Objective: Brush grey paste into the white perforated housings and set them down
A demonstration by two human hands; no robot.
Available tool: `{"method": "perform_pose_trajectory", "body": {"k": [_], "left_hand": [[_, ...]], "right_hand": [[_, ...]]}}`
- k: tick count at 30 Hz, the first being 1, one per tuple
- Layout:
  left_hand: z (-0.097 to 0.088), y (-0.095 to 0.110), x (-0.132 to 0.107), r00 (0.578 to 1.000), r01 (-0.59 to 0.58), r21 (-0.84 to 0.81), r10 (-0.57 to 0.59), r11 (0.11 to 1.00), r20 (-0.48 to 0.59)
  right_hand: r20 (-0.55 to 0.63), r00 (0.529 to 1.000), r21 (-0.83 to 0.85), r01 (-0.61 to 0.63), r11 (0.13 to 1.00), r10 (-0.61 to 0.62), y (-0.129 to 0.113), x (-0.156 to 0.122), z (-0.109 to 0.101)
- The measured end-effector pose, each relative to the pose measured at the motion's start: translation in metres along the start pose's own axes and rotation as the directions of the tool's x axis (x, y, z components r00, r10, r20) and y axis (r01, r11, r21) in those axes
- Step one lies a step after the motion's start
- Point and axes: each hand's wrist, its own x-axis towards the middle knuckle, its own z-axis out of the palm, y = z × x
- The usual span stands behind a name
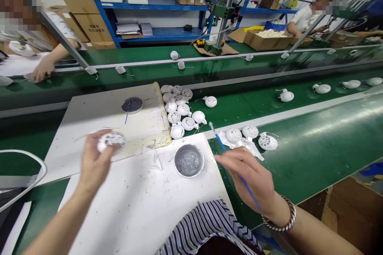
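My left hand (95, 164) is closed round a small white perforated dome part (111, 139), held above a white board (98, 113). My right hand (250, 179) pinches a thin blue brush (220, 141), its tip pointing up and away. Between the hands sits a round dish of grey paste (188, 160) on a white sheet (140, 203). A heap of several white dome parts (179, 111) lies just beyond the dish. Three more dome parts (249, 135) rest right of the brush tip.
A second grey dish (132, 104) with a blue stick stands on the white board. White parts ride the green conveyor belt (299, 83). Another person's hand (42, 69) rests at the far left; a second person sits at the back right near cardboard boxes (266, 40).
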Motion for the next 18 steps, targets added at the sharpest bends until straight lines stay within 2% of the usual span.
{"method": "perform_pose_trajectory", "body": {"k": [1,3,4,6,7,9,10,11,13,14,15,16,18], "left_hand": [[-0.016,-0.009,0.021,0.995,0.007,0.156,0.009,0.988,-0.104],[-0.043,-0.02,0.052,0.98,0.071,0.366,0.002,0.928,-0.197],[-0.05,-0.022,0.06,0.977,0.09,0.425,0.002,0.9,-0.212],[-0.046,-0.019,0.062,0.985,-0.004,0.612,0.109,0.791,-0.133],[-0.034,-0.015,0.058,0.983,-0.106,0.686,0.181,0.72,-0.038],[0.008,-0.004,0.043,0.927,-0.367,0.725,0.295,0.583,0.232],[0.035,0.002,0.035,0.875,-0.483,0.681,0.326,0.55,0.357],[0.063,0.009,0.028,0.799,-0.601,0.617,0.35,0.509,0.489],[0.118,0.021,0.018,0.638,-0.762,0.479,0.379,0.436,0.67],[0.141,0.026,0.015,0.574,-0.807,0.423,0.379,0.411,0.726],[0.161,0.03,0.015,0.536,-0.83,0.392,0.373,0.397,0.757],[0.176,0.034,0.016,0.514,-0.841,0.374,0.363,0.392,0.777],[0.193,0.038,0.022,0.512,-0.837,0.367,0.343,0.407,0.788]], "right_hand": [[-0.003,0.999,0.002,-0.035,0.999,0.036,0.006,-0.002,-0.003],[-0.01,0.997,-0.003,-0.08,0.997,0.08,0.016,-0.009,-0.008],[-0.018,0.995,-0.015,-0.096,0.995,0.096,0.02,-0.012,-0.009],[-0.037,0.991,-0.031,-0.131,0.991,0.13,0.025,-0.017,-0.008],[-0.037,0.988,-0.028,-0.152,0.988,0.151,0.026,-0.019,-0.007],[-0.021,0.981,0.004,-0.192,0.981,0.192,0.027,-0.02,-0.003],[-0.008,0.979,0.029,-0.203,0.979,0.203,0.027,-0.019,0.0],[0.0,0.978,0.052,-0.209,0.977,0.209,0.027,-0.018,0.003],[0.0,0.977,0.066,-0.214,0.975,0.215,0.027,-0.015,0.01],[0.001,0.975,0.062,-0.221,0.973,0.221,0.028,-0.014,0.014],[0.003,0.972,0.058,-0.233,0.971,0.234,0.029,-0.013,0.018],[0.005,0.968,0.06,-0.252,0.966,0.252,0.03,-0.013,0.022],[0.016,0.954,0.082,-0.301,0.95,0.301,0.033,-0.015,0.03]]}}
